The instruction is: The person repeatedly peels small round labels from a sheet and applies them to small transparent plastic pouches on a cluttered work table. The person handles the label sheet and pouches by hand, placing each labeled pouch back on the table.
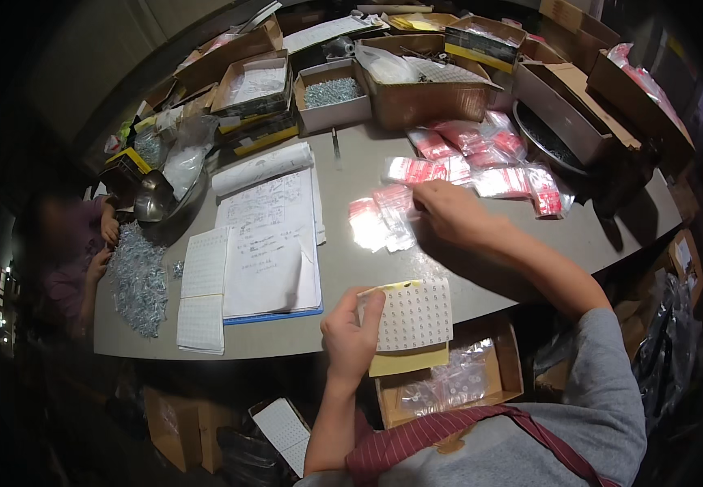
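Note:
In my left hand [353, 329] is a sheet of small round number stickers [416, 315] with a yellow backing, its thumb lying over the left edge. The sheet is tilted at the table's front edge. My right hand [449, 207] reaches over the table, fingers bent and closed at a pile of small clear plastic bags with red and white print [396, 207]. What the fingertips hold, if anything, is hidden. More red-and-white bags [502, 180] lie just beyond and to the right of it.
An open notebook [266, 252] lies left of centre beside another sticker sheet [202, 284]. Metal screws [139, 280] are heaped at the left, where another person's hands [106, 243] rest. Cardboard boxes [429, 101] line the back. An open box with plastic bags [449, 381] stands below the front edge.

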Action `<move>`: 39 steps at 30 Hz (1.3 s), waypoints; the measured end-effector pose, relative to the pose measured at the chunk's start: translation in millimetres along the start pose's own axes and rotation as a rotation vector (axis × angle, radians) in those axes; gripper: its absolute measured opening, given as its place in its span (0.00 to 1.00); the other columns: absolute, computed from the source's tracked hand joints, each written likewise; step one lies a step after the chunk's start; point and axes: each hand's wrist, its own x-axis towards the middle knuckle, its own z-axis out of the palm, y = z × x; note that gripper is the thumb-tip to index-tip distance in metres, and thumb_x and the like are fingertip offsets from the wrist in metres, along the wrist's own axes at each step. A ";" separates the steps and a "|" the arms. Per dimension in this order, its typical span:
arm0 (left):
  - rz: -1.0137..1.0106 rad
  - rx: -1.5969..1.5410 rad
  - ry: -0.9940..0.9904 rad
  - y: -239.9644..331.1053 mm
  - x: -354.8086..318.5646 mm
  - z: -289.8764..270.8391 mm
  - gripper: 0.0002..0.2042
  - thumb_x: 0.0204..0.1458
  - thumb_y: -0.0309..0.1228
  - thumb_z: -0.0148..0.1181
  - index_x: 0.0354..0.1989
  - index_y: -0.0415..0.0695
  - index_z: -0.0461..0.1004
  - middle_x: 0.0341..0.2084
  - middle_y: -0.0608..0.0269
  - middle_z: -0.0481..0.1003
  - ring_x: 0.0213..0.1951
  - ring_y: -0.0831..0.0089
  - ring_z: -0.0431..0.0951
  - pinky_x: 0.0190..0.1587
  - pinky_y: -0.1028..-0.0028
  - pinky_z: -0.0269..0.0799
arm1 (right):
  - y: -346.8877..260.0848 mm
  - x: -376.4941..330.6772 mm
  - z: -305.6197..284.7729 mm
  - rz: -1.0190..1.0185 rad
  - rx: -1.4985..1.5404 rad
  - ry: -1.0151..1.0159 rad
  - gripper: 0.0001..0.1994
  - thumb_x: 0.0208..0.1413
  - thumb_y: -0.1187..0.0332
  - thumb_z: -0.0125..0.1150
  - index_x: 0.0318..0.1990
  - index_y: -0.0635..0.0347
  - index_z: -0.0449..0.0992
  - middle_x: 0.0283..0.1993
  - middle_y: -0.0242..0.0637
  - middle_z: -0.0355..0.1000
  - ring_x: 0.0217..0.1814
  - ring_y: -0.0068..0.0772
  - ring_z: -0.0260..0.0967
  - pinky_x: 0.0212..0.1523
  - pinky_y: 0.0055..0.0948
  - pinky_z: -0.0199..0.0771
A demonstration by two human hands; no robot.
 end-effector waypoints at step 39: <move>-0.012 -0.260 -0.154 -4.8 -11.9 -3.8 0.06 0.58 0.24 0.63 0.38 0.33 0.80 0.29 0.65 0.81 0.32 0.83 0.76 0.36 0.79 0.73 | -99.3 -86.2 -19.4 -0.108 0.264 0.029 0.19 0.38 0.74 0.63 0.43 0.59 0.72 0.44 0.42 0.69 0.51 0.51 0.67 0.57 0.45 0.67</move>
